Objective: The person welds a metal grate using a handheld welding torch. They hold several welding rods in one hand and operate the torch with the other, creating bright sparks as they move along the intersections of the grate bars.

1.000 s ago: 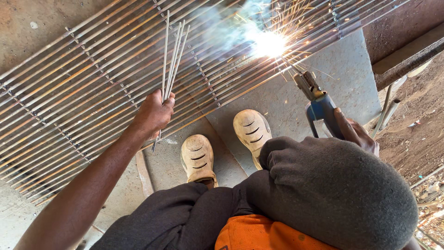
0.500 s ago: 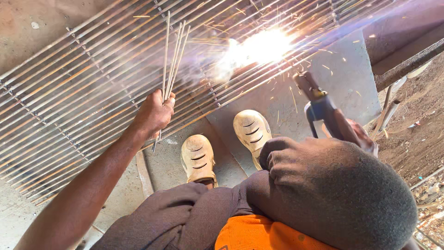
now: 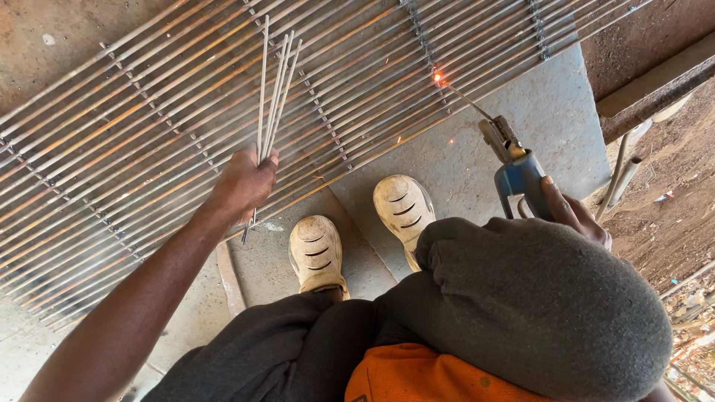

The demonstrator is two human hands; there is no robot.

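left hand (image 3: 242, 184) clutches welding rods (image 3: 277, 93), fanning above grip

A rough concrete floor (image 3: 551, 126) fills most of the frame, grey and stained, browner in the upper left. At the right it ends at a straight edge, and beyond lies bare reddish dirt (image 3: 670, 223) strewn with small debris. A long beam (image 3: 655, 85) runs slantwise along the upper right, with pale pipes (image 3: 622, 179) leaning just below it. Daylight is strong and even, throwing soft shadows at the lower left of the frame.
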